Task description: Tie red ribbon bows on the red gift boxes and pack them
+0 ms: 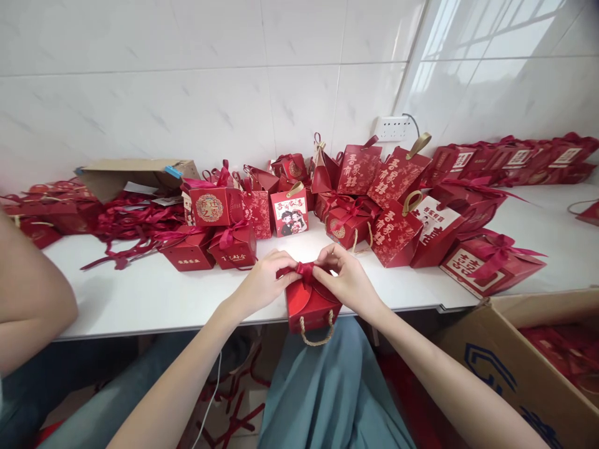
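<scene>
A small red gift box (311, 307) with a twisted rope handle (317, 342) sits at the table's front edge, just above my lap. On its top is a red ribbon bow (306, 272). My left hand (270, 274) pinches the bow's left side between thumb and fingers. From the right, my right hand (340, 277) has its thumb and fingers closed on the other side of the ribbon. Both hands rest close against the box's top, and parts of the ribbon are hidden under the fingers.
Finished-looking red boxes (234, 246) and bags (358, 169) crowd the white table (154, 299). A carton (140, 165) of ribbons stands back left, a large carton (496, 368) lower right. Another person's arm (32, 293) is at the left.
</scene>
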A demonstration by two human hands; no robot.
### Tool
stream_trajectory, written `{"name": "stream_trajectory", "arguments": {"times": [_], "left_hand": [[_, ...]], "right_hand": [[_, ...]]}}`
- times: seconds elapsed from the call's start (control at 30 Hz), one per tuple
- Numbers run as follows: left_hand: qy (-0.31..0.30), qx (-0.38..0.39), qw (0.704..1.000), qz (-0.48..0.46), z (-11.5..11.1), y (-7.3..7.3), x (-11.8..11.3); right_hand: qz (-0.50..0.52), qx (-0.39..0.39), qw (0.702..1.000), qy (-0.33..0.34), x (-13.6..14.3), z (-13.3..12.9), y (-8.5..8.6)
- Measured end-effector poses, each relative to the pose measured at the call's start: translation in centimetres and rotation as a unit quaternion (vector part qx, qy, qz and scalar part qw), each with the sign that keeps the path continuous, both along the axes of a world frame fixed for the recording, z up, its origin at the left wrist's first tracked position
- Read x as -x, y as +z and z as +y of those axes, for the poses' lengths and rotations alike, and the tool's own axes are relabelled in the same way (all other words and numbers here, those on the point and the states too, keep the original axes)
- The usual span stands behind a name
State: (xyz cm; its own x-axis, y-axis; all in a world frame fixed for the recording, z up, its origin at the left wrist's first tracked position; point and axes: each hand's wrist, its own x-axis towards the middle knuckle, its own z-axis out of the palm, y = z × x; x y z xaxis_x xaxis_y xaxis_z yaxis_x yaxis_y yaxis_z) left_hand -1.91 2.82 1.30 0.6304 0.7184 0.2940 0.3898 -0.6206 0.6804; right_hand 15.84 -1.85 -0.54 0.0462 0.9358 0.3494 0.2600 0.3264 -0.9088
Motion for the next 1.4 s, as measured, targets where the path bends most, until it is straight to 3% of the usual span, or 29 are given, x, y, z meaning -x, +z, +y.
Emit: {"name": "stream_trajectory", "arguments": {"times": [0.3,0.5,0.67,0.87,1.0,1.27,1.4], "left_hand": [[-0.016,0.047,0.999,-0.003,-0.8,0.2,-0.4],[0.04,0.101,0.991,-0.073,-1.2,-1.0,-1.5],[0.041,0.16,0.98,-0.11,-1.2,-1.3,-1.8],[0.053,0.179,0.973,-0.136,-1.4,-1.2,-1.9],[0.049,0.174,0.974,-0.135,-1.5,-1.1,-1.8],[0.035,0.17,0.974,-0.147,-1.2,-1.2,-1.4],[0.051,0.126,0.981,-0.138,-1.2,-1.3,-0.9]], "right_hand": [[-0.079,-0.014,0.997,-0.017,-0.2,-0.3,0.5],[-0.106,-0.046,0.993,0.038,-0.9,0.1,0.3],[-0.118,-0.065,0.99,0.052,-1.3,0.4,-0.1],[-0.242,-0.22,0.945,-0.005,-1.5,-1.5,0.1],[-0.299,-0.231,0.926,-0.014,-1.3,-2.2,-0.1],[-0.322,-0.258,0.911,-0.02,-1.1,-1.4,0.0],[-0.36,-0.287,0.887,-0.033,-1.8,-1.8,0.4]]}}
